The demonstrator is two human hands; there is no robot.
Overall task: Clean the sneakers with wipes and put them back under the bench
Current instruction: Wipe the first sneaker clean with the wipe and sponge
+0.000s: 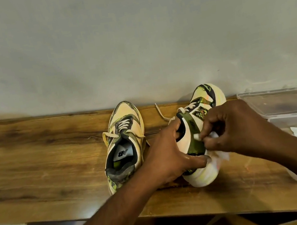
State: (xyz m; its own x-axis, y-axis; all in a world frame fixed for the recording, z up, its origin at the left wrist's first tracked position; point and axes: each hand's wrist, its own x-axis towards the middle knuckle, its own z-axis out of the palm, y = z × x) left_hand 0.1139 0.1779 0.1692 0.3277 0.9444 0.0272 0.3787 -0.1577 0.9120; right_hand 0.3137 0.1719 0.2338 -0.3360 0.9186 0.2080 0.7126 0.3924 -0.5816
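the right-hand sneaker (198, 123) is lying tilted on its side on the wooden worktop (43, 159), its long axis running near to far, toe toward the wall (131, 36) and heel nearest the person. both hands are working at its heel end. the left hand (167, 156) is gripping the collar, fingers tucked into the opening and thumb lying along the sole edge. the right hand (231, 128) is pinching a white wipe (219, 154) against the outer heel panel, so it is the nearer one to the surface being cleaned. judging from this, the coming stroke is likely running along that side toward the toe. the other sneaker (123, 144) is standing upright just to the left, toe also toward the wall, untouched. a clear plastic box (287, 102) is sitting at the far right. open space is showing beneath the worktop's near edge.
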